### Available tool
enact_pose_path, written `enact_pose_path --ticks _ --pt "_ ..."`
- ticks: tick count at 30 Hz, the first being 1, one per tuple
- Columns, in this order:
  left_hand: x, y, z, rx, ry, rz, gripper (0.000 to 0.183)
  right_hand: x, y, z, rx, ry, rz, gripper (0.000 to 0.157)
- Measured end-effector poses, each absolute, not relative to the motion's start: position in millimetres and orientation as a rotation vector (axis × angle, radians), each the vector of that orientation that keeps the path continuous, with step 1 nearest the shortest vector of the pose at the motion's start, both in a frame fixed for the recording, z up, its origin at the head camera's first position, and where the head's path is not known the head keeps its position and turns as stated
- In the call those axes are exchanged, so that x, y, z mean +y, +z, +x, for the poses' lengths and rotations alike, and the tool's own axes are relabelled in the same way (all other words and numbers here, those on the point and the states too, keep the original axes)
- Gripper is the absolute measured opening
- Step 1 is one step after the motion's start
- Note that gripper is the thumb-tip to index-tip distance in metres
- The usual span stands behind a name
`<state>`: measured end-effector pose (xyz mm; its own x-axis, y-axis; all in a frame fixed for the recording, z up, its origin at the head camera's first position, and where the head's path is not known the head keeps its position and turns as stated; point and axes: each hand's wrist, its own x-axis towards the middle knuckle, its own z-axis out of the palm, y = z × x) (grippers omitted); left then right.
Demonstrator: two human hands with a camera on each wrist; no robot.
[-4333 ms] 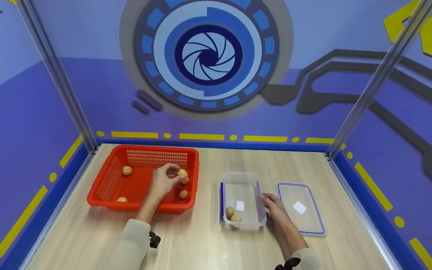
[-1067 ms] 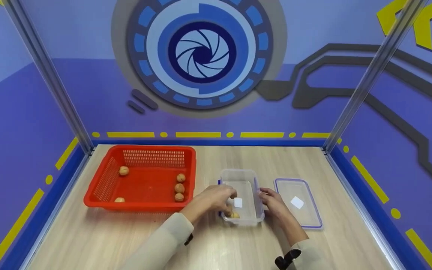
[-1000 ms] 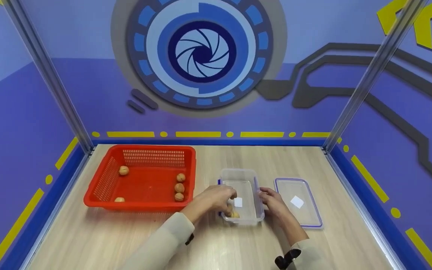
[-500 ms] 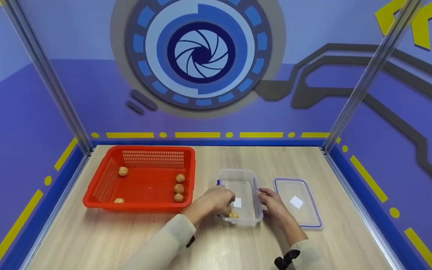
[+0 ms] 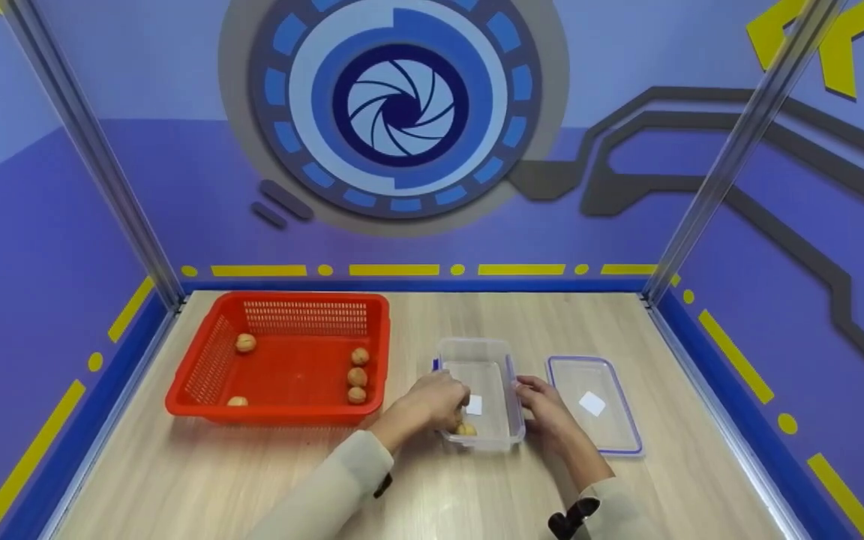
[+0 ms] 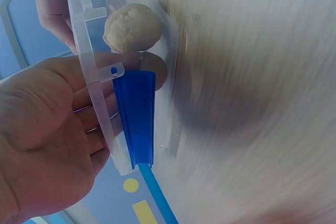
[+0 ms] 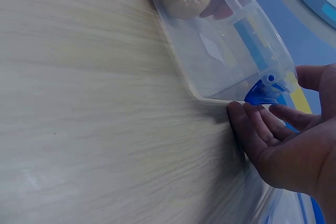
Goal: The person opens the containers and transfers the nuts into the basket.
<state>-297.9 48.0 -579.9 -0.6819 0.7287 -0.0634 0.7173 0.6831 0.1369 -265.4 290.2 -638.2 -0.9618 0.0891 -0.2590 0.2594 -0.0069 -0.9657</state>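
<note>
A clear plastic food container point(image 5: 477, 349) stands on the table with walnuts point(image 5: 466, 430) in its near left corner. My left hand point(image 5: 436, 397) reaches over the container's left wall, fingers curled down inside. Through the clear wall in the left wrist view, a walnut point(image 6: 160, 72) shows right at those fingers, partly behind the blue clasp point(image 6: 136, 119); another walnut point(image 6: 134, 28) lies beside it. My right hand point(image 5: 548, 409) holds the container's right side. In the right wrist view its thumb is at the rim and its fingertips point(image 7: 236, 111) are by the lower edge, under a blue clasp point(image 7: 262, 93).
A red plastic basket point(image 5: 282, 412) stands on the left, with three walnuts point(image 5: 358, 376) along its right side and two others further left. The container's blue-edged lid point(image 5: 597, 435) lies flat to the right. Purple panels point(image 5: 177, 187) enclose the table point(image 5: 537, 322).
My left hand has moved from the red basket, where it pinched a walnut, into the container. In the last second it has shifted only slightly. My right hand stays at the container's side.
</note>
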Motion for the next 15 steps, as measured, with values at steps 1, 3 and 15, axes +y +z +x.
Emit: enact_pose_path --ticks 1,3,15 --pt "47.5 -579.7 -298.0 2.777 0.162 1.195 0.025 290.1 -638.3 -265.6 2.124 -2.112 0.375 0.047" --pt "46.6 -578.8 -298.0 2.768 0.185 1.189 0.025 289.9 -638.3 -265.4 2.124 -2.107 0.377 0.047" --pt "42.0 -580.3 -301.4 2.756 0.364 1.305 0.027 289.4 -635.3 -263.8 2.116 -2.108 0.362 0.047"
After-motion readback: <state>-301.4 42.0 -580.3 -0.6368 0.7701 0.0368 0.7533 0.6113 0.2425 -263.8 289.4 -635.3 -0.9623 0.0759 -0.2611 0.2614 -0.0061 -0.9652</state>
